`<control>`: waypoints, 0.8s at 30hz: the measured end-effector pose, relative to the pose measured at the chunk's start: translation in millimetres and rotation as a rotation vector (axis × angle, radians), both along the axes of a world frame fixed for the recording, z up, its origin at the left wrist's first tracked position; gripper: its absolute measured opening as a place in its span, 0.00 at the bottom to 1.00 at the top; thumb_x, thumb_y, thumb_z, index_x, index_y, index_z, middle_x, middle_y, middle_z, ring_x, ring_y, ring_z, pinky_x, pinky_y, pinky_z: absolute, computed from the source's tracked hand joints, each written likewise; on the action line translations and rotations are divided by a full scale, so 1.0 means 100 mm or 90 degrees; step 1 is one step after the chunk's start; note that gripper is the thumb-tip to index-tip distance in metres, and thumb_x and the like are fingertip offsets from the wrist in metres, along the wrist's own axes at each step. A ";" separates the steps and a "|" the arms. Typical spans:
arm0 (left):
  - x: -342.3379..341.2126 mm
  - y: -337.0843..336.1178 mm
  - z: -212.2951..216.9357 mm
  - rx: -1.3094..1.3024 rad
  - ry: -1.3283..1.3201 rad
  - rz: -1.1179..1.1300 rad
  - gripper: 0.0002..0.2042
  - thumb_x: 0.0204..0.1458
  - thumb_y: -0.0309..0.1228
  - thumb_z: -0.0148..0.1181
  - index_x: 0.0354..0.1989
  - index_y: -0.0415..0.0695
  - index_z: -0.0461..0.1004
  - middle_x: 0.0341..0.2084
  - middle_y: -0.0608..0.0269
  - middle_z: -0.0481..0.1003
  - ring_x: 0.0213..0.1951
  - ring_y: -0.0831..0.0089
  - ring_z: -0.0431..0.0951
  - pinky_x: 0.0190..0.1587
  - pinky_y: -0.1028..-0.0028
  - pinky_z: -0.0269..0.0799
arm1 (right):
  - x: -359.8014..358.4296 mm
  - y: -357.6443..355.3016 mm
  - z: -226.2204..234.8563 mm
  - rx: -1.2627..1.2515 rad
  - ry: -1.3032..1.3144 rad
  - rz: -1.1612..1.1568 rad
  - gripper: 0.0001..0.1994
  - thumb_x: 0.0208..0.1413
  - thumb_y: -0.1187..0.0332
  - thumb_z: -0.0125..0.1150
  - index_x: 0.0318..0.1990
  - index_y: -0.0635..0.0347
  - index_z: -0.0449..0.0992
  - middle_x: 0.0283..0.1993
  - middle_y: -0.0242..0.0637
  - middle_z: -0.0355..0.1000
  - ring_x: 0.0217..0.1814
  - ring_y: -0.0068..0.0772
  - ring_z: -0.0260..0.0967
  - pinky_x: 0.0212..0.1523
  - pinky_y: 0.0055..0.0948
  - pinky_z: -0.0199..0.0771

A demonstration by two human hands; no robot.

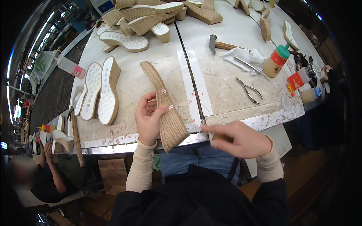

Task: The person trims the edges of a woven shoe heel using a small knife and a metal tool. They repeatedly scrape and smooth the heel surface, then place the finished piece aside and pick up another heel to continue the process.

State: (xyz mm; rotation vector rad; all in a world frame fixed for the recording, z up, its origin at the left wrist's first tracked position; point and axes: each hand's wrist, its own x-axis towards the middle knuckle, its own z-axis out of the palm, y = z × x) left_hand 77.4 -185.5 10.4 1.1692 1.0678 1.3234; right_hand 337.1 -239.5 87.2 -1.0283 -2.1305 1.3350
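My left hand (149, 116) is closed round the middle of a rope-wrapped wedge sole (171, 126), thumb across its ribbed side. The sole is tilted up on edge, its thick heel toward me over the table's front edge. Two small red-and-white stickers (171, 107) show on the rope near my thumb. To the right of the heel, apart from it, my right hand (243, 139) is curled, slightly blurred, with its index finger pointing left. Something brownish shows under its fingers, mostly hidden, and I cannot make out what it is.
Left of the sole lie more wedge soles (108, 90) and a white bottle (71, 67); a hammer (77, 139) overhangs the front edge. A pile of wedges (151, 17) stands behind. On the right are another hammer (212, 44), pliers (249, 91) and squeeze bottles (278, 60). A co-worker (51, 173) sits lower left.
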 end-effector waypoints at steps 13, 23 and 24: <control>0.00 0.01 0.01 0.040 0.033 -0.041 0.25 0.46 0.17 0.62 0.55 0.32 0.66 0.40 0.57 0.76 0.40 0.76 0.77 0.43 0.78 0.75 | 0.09 0.45 -0.55 0.303 -0.176 -0.421 0.24 0.50 0.69 0.63 0.56 0.64 0.72 0.37 0.51 0.74 0.38 0.49 0.72 0.43 0.41 0.73; 0.03 0.02 -0.10 0.040 -0.041 -0.026 0.23 0.46 0.17 0.57 0.54 0.32 0.67 0.40 0.57 0.76 0.40 0.76 0.76 0.46 0.76 0.73 | -0.25 0.56 -0.57 0.402 0.091 -0.361 0.12 0.49 0.78 0.64 0.42 0.66 0.77 0.38 0.43 0.75 0.39 0.34 0.75 0.40 0.28 0.74; 0.03 0.02 -0.11 0.038 -0.053 -0.025 0.23 0.47 0.17 0.57 0.55 0.31 0.67 0.40 0.57 0.76 0.40 0.76 0.75 0.46 0.76 0.72 | -0.42 0.57 -0.61 0.327 0.165 -0.352 0.11 0.50 0.78 0.64 0.42 0.66 0.76 0.37 0.40 0.76 0.38 0.29 0.75 0.39 0.26 0.75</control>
